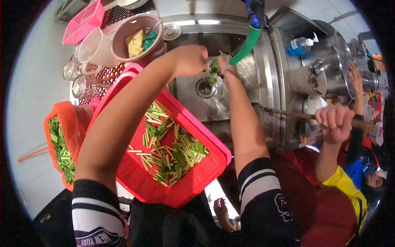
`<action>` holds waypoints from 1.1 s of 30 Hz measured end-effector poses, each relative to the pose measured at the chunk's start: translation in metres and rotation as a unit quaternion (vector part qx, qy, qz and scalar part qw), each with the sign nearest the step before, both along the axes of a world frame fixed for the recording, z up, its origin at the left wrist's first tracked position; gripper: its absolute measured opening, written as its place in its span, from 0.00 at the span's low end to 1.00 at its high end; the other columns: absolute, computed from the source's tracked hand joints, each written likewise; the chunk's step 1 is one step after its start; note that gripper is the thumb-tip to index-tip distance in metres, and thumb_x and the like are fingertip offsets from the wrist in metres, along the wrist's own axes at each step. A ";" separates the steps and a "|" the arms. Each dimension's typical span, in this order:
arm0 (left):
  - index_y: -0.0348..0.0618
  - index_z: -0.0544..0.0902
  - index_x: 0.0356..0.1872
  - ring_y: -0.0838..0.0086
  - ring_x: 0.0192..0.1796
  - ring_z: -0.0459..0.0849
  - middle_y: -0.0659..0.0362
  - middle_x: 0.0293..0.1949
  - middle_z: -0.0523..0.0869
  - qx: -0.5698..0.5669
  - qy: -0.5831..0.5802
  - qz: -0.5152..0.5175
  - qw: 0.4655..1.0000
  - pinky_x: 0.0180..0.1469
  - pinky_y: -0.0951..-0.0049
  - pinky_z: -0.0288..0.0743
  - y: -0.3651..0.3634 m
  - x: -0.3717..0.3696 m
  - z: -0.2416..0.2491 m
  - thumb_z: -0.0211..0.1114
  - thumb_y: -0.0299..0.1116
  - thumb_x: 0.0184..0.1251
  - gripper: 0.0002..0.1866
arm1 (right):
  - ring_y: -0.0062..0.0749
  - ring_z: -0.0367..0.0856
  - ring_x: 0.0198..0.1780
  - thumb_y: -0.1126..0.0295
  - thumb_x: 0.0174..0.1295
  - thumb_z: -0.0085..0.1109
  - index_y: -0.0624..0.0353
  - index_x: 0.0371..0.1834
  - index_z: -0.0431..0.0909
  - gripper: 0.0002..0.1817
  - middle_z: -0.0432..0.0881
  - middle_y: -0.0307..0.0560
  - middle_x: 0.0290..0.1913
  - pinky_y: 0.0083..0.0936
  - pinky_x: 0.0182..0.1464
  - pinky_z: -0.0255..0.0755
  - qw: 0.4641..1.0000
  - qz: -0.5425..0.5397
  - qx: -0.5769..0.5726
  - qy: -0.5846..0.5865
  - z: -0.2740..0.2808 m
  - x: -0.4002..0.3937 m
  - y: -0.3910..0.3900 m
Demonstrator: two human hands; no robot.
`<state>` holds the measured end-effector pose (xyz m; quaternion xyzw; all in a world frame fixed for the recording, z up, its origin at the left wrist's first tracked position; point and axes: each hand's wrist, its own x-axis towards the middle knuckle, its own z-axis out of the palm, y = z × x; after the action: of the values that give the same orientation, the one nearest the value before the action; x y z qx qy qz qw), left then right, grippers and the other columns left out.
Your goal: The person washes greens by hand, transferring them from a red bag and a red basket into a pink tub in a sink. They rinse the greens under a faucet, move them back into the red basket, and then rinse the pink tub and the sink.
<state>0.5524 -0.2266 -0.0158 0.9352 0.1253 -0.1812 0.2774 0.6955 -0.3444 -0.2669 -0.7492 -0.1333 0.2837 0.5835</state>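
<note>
Over the metal sink (240,105), water runs from a green hose (248,44) beside my right hand (225,66). Some green leaves (213,69) hang between my hands above the drain (205,87); the right-hand fingers are at them, but their grip is blurred. My left hand (193,59) is curled and smeared by motion, so what it holds cannot be made out. Below my forearms, a red basket (197,131) carries cut green stems and leaves (173,152). More cut greens (61,148) lie in an orange-lined container (75,127) at the left.
A brown bucket (119,41) with a yellow cloth, a white jug (94,49), glass jars (81,87) and a pink basket (85,20) stand at the upper left. At the right, a person's fist (335,119) grips a long handle (298,114). A blue soap bottle (299,46) stands beyond.
</note>
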 end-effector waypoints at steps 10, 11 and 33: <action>0.43 0.80 0.24 0.54 0.34 0.80 0.51 0.24 0.79 0.053 -0.112 -0.143 0.982 0.43 0.54 0.71 -0.020 -0.111 0.019 0.62 0.39 0.62 0.12 | 0.51 0.77 0.55 0.65 0.62 0.57 0.56 0.58 0.74 0.20 0.80 0.57 0.51 0.42 0.56 0.74 0.783 0.335 -0.477 -0.218 -0.102 0.010 0.017; 0.43 0.80 0.24 0.54 0.34 0.80 0.51 0.24 0.79 0.051 -0.109 -0.135 0.983 0.43 0.54 0.71 -0.019 -0.110 0.018 0.62 0.39 0.62 0.12 | 0.52 0.77 0.57 0.66 0.62 0.57 0.56 0.59 0.74 0.21 0.80 0.59 0.52 0.43 0.58 0.74 0.781 0.335 -0.477 -0.223 -0.105 0.008 0.018; 0.46 0.79 0.20 0.62 0.33 0.80 0.58 0.24 0.80 0.019 -0.162 -0.094 0.982 0.44 0.61 0.71 -0.025 -0.104 0.011 0.64 0.41 0.56 0.12 | 0.58 0.79 0.57 0.77 0.55 0.58 0.59 0.60 0.72 0.26 0.81 0.66 0.52 0.43 0.60 0.74 0.905 0.207 -0.258 -0.268 -0.101 0.025 0.027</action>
<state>0.4487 -0.2514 -0.0053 0.9648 -0.0063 -0.0504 0.2582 0.7207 -0.3173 -0.3682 -0.8771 -0.3583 0.2114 0.2401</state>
